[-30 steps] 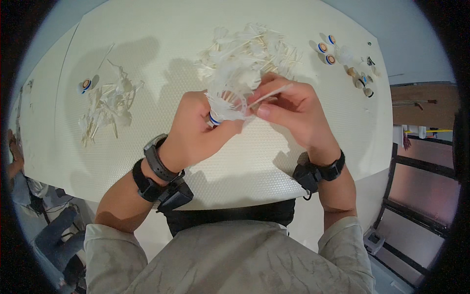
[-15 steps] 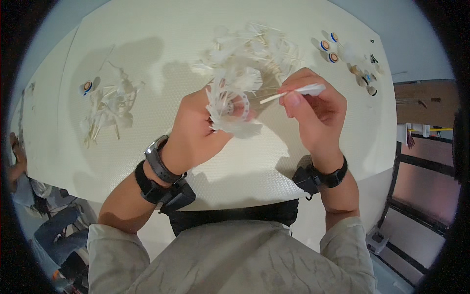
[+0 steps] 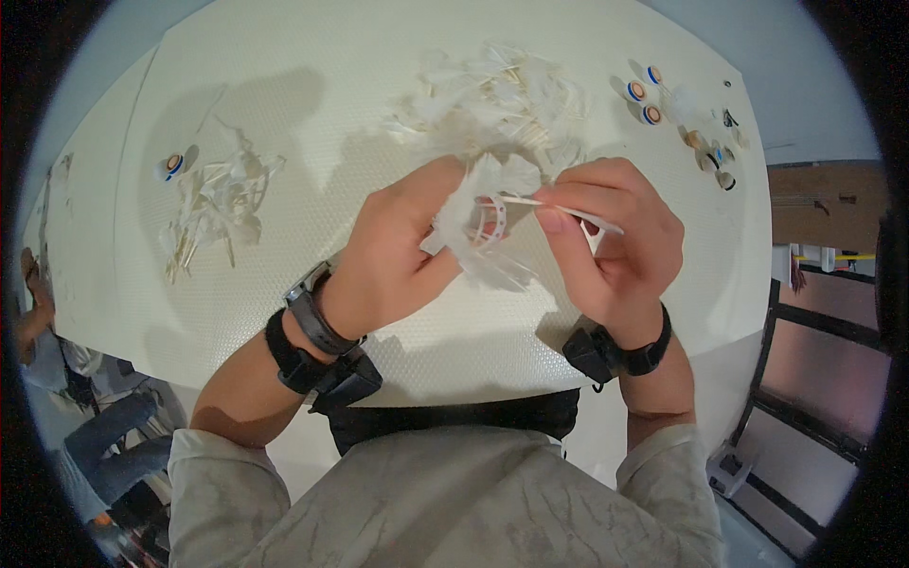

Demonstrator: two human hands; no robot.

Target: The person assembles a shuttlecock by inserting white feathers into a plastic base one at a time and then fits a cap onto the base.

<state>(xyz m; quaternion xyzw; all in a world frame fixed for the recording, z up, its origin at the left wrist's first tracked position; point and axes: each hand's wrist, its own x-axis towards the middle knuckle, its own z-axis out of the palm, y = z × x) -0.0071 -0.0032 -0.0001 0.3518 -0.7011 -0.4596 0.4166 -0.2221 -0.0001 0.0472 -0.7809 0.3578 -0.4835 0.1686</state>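
My left hand (image 3: 393,237) is closed around a white plastic ring (image 3: 499,220) with a row of small holes. White feathers (image 3: 507,175) fan out around the ring, their vanes spreading past my fingers. Between thumb and fingers, my right hand (image 3: 630,232) pinches a single white feather (image 3: 582,217). Its pale quill end points left and lies at the ring's edge; whether it has entered a hole is too small to tell. My left fingertips are partly hidden behind the feathers.
A heap of loose white feathers (image 3: 502,90) lies beyond my hands, and a smaller pile (image 3: 213,204) at left beside a blue-banded cork base (image 3: 171,163). Several similar cork bases (image 3: 635,91) and small round parts (image 3: 710,156) sit far right. Another person's hand (image 3: 38,293) shows at far left.
The ring with its feathers has moved right and turned toward my right hand. The feather in my right hand has swung round, bringing its quill end to the ring.
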